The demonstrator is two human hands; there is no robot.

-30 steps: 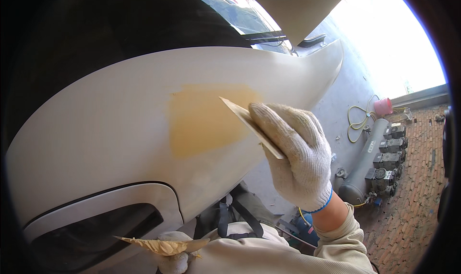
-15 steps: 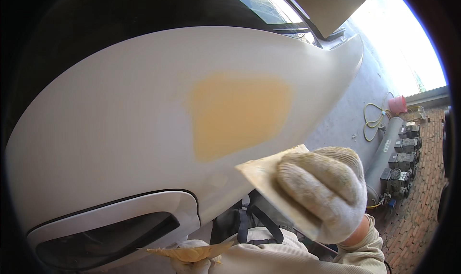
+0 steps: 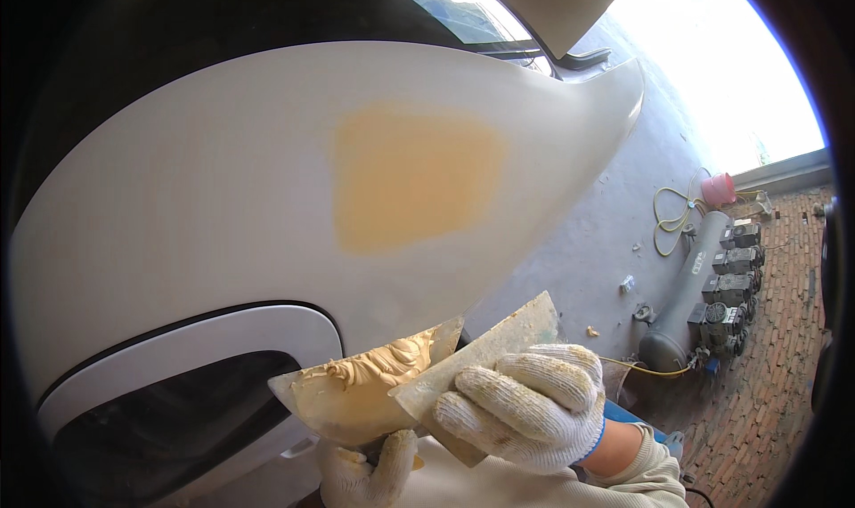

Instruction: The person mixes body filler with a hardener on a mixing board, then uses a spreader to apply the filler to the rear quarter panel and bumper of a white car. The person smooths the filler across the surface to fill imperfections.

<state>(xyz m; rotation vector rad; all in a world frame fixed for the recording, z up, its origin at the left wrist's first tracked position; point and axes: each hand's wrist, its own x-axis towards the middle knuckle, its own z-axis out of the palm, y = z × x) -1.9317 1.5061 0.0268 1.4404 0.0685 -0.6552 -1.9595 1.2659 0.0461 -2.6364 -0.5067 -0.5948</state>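
In my gloved left hand point(image 3: 370, 474), low in the view, is a putty board point(image 3: 343, 414), its face turned up. A thick heap of beige putty point(image 3: 383, 361) lies along its upper part. My right hand point(image 3: 530, 406), in a stained white knit glove, is closed round a flat putty spreader point(image 3: 521, 325). The spreader's left corner overlaps the board at the putty; whether they touch I cannot tell. Beyond both hands, a yellow-orange filler patch point(image 3: 414, 178) with blurred edges covers part of the white car body panel point(image 3: 205, 178).
A wheel-arch-like rounded frame with a dark window point(image 3: 178, 419) is at lower left. On the right lie a grey compressor tank point(image 3: 686, 294) with several motors, a pink bucket point(image 3: 718, 189) and a coiled yellow hose point(image 3: 663, 223), beside brick paving point(image 3: 784, 330).
My right hand has moved down and left with the spreader, over to the board. The left hand has raised and tilted the board, so its putty now shows. The whole view has shifted slightly.
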